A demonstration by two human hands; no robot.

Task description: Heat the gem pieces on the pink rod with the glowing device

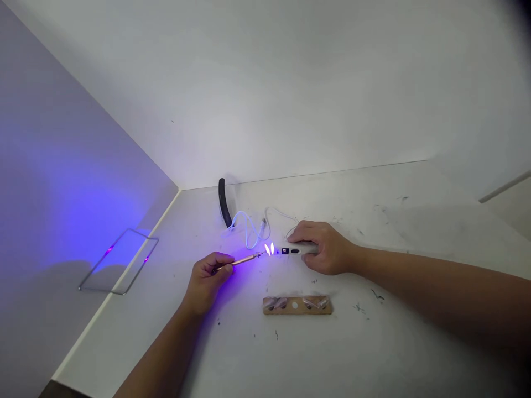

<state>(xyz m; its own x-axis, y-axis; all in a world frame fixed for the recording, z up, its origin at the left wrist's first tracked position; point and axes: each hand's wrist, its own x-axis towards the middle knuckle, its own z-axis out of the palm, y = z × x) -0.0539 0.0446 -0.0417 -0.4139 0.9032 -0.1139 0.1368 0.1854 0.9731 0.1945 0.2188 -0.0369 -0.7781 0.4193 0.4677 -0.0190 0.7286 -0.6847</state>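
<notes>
A thin copper-coloured pen-like tool (244, 260) is held between the fingers of my left hand (211, 279), its tip pointing right. Just beyond the tip two bright violet lights (269, 249) glow. My right hand (326, 247) is closed on a pale device (309, 249) lying on the table, with a dark oval and a small black square at its left end. Nearer the front lies a brown strip (295, 313) with a white round spot in the middle and small clear pieces on both sides.
A white cable (248, 226) curls behind the lights, next to a black curved tube (224, 202). A thin metal wire frame (135, 279) stands at the left, by the wall (83, 166). Dark marks dot the white table (232, 348). A white panel (290, 99) rises behind.
</notes>
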